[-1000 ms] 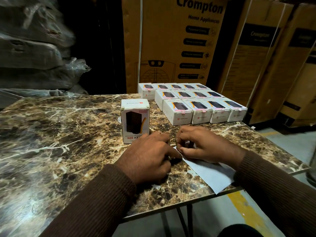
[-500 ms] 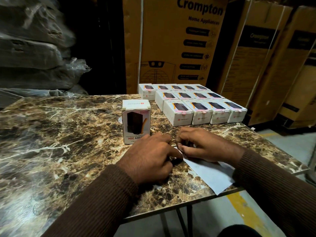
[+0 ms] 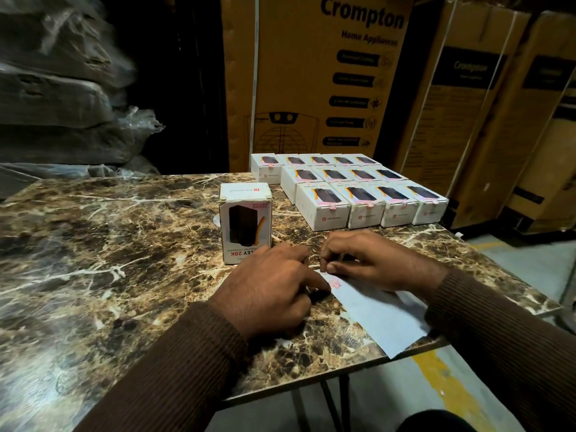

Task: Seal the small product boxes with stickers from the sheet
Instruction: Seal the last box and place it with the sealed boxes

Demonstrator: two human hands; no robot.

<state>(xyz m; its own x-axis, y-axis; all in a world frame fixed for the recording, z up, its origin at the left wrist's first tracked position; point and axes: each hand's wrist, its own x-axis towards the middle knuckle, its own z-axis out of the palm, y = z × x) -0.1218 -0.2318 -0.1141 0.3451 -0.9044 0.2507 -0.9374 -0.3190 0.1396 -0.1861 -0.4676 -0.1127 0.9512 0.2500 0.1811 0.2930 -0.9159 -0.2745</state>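
Note:
A white sticker sheet [image 3: 377, 316] lies near the front right edge of the marble table [image 3: 93, 260], its far corner carrying pink stickers. My left hand [image 3: 268, 291] presses the sheet's corner down with its fingertips. My right hand [image 3: 371, 260] has its fingers curled at the sheet's top edge, pinching at a sticker there; the sticker itself is mostly hidden. One small white product box [image 3: 245, 221] stands upright just beyond my left hand. Several more product boxes [image 3: 349, 191] lie flat in rows at the back right, with pink stickers on their flaps.
Tall brown Crompton cartons [image 3: 314, 79] stand behind and right of the table. Plastic-wrapped bundles [image 3: 62, 88] are stacked at the left. The table's right edge drops to a grey floor with a yellow line [image 3: 442, 375].
My right fingers have shifted slightly at the sheet's corner, exposing more of the pink stickers. My left hand and the boxes have stayed put.

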